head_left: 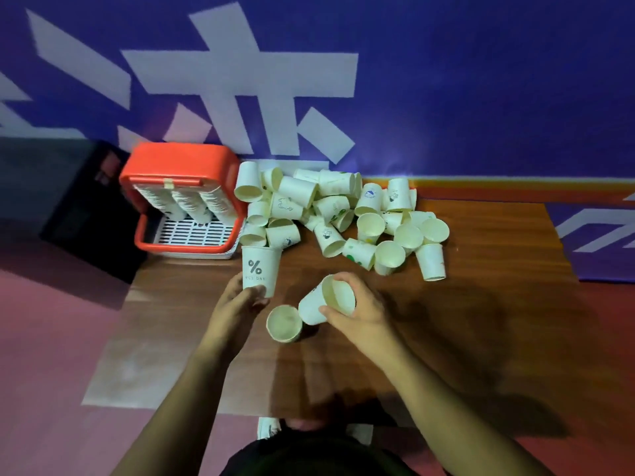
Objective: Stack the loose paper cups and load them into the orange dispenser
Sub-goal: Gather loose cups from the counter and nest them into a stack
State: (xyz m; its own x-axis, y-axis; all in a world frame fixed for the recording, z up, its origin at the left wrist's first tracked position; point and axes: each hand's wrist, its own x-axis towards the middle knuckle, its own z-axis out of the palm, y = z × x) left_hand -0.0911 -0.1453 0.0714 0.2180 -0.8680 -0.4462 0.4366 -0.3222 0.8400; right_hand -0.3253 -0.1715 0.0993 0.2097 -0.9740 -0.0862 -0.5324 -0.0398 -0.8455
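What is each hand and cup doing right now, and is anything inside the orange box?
Left hand: grips the percent-sign cup by its narrow end.
Right hand: holds the tilted cup, mouth facing the camera.
Single cup: standing upright on the table, empty.
Pile of cups: loose and jumbled, many on their sides.
Orange dispenser: has three stacks of cups inside.
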